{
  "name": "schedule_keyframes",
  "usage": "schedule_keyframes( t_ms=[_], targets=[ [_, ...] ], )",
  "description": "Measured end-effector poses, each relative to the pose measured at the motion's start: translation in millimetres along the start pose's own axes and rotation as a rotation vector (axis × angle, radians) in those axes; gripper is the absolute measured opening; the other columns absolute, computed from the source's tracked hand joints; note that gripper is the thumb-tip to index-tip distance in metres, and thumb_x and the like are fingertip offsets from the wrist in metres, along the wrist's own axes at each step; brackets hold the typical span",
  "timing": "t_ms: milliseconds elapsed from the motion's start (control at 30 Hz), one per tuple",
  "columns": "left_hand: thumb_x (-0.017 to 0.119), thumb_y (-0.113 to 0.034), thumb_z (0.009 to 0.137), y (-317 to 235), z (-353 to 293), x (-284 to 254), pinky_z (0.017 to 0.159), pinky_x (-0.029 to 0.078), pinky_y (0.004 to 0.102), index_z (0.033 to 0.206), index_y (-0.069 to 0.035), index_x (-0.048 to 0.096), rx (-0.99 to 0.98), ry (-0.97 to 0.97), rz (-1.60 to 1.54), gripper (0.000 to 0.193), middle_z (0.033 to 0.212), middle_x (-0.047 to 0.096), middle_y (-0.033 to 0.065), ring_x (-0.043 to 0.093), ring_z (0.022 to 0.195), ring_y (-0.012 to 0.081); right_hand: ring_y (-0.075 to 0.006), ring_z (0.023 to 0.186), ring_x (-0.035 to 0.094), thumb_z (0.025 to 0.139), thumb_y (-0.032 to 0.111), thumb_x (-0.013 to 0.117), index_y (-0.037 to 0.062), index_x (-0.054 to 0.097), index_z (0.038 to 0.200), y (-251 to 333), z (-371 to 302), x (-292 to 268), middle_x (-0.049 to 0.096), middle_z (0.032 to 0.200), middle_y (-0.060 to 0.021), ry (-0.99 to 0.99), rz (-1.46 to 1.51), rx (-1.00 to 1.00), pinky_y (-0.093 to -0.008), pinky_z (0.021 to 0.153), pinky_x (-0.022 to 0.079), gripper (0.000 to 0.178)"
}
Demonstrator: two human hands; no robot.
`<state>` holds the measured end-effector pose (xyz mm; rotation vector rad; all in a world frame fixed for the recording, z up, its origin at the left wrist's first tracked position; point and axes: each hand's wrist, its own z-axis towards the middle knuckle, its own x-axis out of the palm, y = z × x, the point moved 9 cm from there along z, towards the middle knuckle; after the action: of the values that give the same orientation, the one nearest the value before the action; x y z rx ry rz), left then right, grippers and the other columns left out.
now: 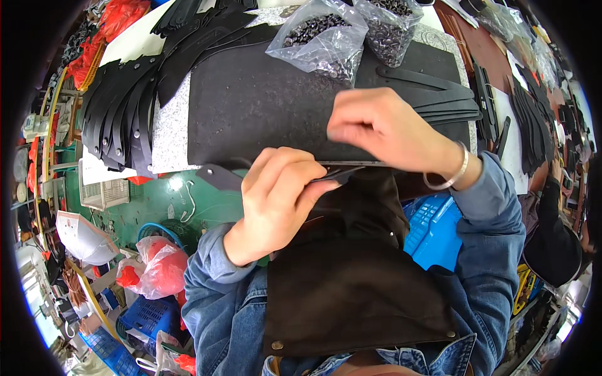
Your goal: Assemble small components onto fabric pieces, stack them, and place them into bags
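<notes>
My left hand (276,197) is closed on a black strap (219,178) at the near edge of the table. The strap's rounded end, with a small metal stud, sticks out to the left of my fingers. My right hand (379,125) hovers over the near right part of a black mat (251,100), fingers curled and slightly blurred. Whatever those fingertips pinch, if anything, is hidden. Beyond it stand two clear plastic bags of small dark metal parts, one bag (323,41) left of the other bag (393,37). Several black straps (439,97) lie stacked beside my right wrist.
Black straps with metal studs (119,116) fan out at the table's left end, and more black pieces (207,31) lie behind them. A blue plastic basket (433,229) is below the table edge. On the green floor stands a white wire crate (103,188). Another person's arm (555,188) shows far right.
</notes>
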<state>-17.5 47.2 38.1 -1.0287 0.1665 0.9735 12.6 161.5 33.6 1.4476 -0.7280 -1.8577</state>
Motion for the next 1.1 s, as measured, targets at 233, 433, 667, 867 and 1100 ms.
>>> schedule_keyframes(
  t_ms=[233, 433, 667, 867, 1100],
  targets=[
    [0.078, -0.008, 0.057, -31.5, 0.2, -9.1, 0.054, 0.043, 0.0325, 0.084, -0.003, 0.057, 0.321, -0.079, 0.021, 0.035, 0.078, 0.058, 0.0079, 0.053, 0.062, 0.0237, -0.0229, 0.064, 0.053, 0.082, 0.005, 0.057, -0.0034, 0.056, 0.079, 24.7, -16.0, 17.0, 0.053, 0.073, -0.0106, 0.138, 0.276, 0.029, -0.0298, 0.058, 0.041, 0.009],
    [0.078, -0.007, 0.059, -27.8, 3.5, -10.0, 0.055, 0.043, 0.0322, 0.084, -0.003, 0.056, 0.265, -0.08, -0.017, 0.034, 0.077, 0.058, 0.008, 0.053, 0.063, 0.0237, -0.0237, 0.062, 0.051, 0.083, 0.005, 0.056, -0.0031, 0.055, 0.079, 26.0, -19.5, 12.3, 0.052, 0.072, -0.0101, 0.068, 0.222, 0.046, -0.0316, 0.057, 0.04, 0.009],
    [0.074, 0.001, 0.06, -12.7, 5.7, -13.1, 0.061, 0.045, 0.0336, 0.085, -0.004, 0.056, -0.044, -0.007, -0.198, 0.031, 0.079, 0.06, 0.0094, 0.056, 0.068, 0.0271, -0.0297, 0.06, 0.053, 0.073, 0.015, 0.069, 0.0003, 0.057, 0.084, 58.4, -22.0, 3.9, 0.051, 0.075, -0.0111, -0.073, 0.048, -0.174, -0.0348, 0.052, 0.043, 0.022],
    [0.07, 0.008, 0.065, -8.3, 1.7, -12.3, 0.061, 0.048, 0.0288, 0.087, -0.002, 0.052, -0.044, 0.014, -0.231, 0.03, 0.08, 0.061, 0.0123, 0.059, 0.068, 0.0213, -0.025, 0.056, 0.051, 0.065, 0.018, 0.074, 0.0006, 0.057, 0.082, 73.8, -20.1, 7.6, 0.05, 0.073, -0.0083, -0.136, -0.162, -0.228, -0.0337, 0.049, 0.042, 0.029],
    [0.074, 0.004, 0.061, -9.2, 36.4, -59.8, 0.057, 0.045, 0.0281, 0.079, -0.003, 0.054, 0.078, -0.01, 0.165, 0.027, 0.076, 0.059, 0.0086, 0.057, 0.067, 0.0197, -0.0243, 0.067, 0.053, 0.071, 0.016, 0.071, -0.001, 0.051, 0.107, 54.4, 3.9, 3.9, 0.052, 0.099, -0.0134, -0.138, 0.104, -0.044, -0.0323, 0.06, 0.046, 0.045]
  ],
)
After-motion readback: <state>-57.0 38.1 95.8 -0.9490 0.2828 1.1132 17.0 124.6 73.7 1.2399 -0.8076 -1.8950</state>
